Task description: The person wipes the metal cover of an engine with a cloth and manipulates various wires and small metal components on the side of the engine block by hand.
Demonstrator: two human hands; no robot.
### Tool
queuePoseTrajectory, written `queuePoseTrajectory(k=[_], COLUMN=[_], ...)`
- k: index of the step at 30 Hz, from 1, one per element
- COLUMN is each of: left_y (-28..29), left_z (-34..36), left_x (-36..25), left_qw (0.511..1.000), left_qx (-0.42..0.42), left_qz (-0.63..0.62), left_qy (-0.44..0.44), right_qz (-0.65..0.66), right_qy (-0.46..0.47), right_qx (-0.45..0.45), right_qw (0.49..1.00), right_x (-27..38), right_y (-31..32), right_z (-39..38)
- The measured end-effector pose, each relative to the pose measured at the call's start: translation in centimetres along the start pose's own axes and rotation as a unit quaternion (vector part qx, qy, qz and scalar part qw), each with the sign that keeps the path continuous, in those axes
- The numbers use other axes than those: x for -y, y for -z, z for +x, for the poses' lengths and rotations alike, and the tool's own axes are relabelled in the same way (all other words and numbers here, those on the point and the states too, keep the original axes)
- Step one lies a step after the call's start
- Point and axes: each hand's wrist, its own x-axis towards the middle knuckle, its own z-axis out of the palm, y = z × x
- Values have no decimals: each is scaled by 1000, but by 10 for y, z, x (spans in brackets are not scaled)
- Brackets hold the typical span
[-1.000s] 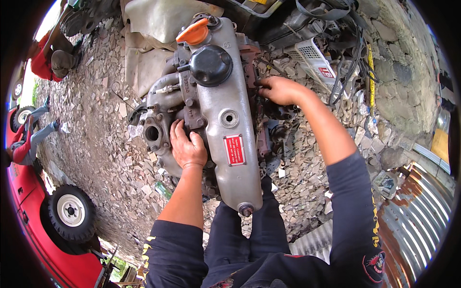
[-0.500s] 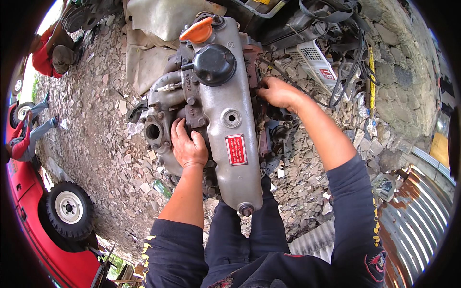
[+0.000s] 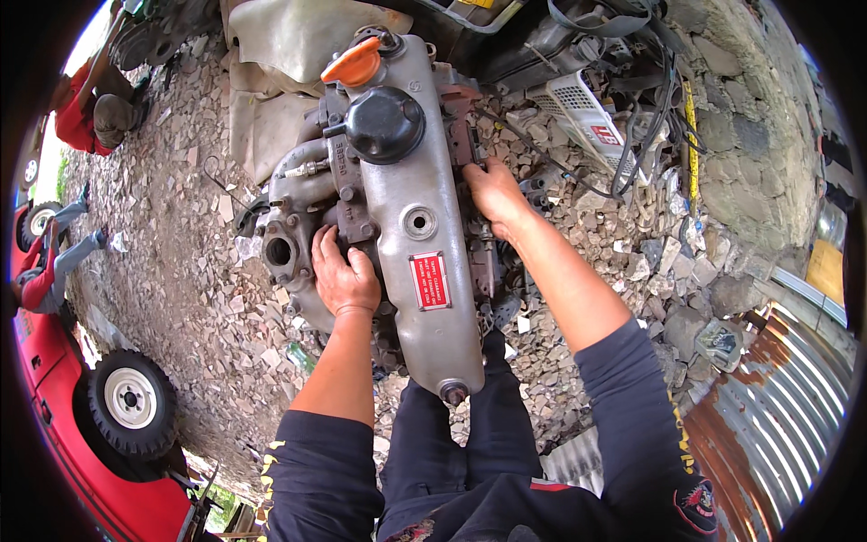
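In front of my legs stands a car engine [image 3: 456, 108] with a long silver valve cover [image 3: 424, 339] on top. The cover carries a black filler cap [image 3: 386, 125], an orange loop-shaped piece [image 3: 354, 63] at its far end and a red label. My left hand [image 3: 345, 278] lies on the grey manifold [image 3: 293, 217] along the left side, its fingers stretched forward and thumb apart. On the opposite side, my right hand [image 3: 495, 199] grips the rusty flank of the engine just past the cover's edge. Its fingertips are hidden there.
Broken stone and tile [image 3: 244, 348] cover the ground. A white plastic crate [image 3: 578, 108], black cables and a yellow strip [image 3: 691, 135] lie right, before a stone wall [image 3: 750, 117]. Corrugated metal [image 3: 768, 406] is near right. Two people and a red vehicle [image 3: 72, 388] are left.
My right hand has come nearer along the engine's right side and closer in to it. The left hand keeps its place on the manifold. The whole view has shifted slightly.
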Motion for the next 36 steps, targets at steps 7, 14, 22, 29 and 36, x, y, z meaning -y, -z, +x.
queuePoseTrajectory(k=[7, 14, 22, 29, 36], left_y=[0, -1, 0, 1, 2], left_z=[0, 0, 0, 0, 0], left_x=[0, 0, 1, -1, 1], left_qw=[1000, 1000, 1000, 1000, 1000], left_qx=[0, 1, 4, 5, 6], left_qz=[-7, -2, -6, -8, -8], left_qy=[-6, -10, -7, -1, 4], right_qz=[138, 179, 135, 47, 40], right_qy=[32, 6, 56, 82, 62], right_qx=[-94, -88, -108, -156, -178], right_qw=[985, 980, 983, 983, 981], right_x=[-16, -16, -22, -33, -17], right_y=[-12, -9, -14, -17, -21], right_z=[-11, -11, -10, -2, -11])
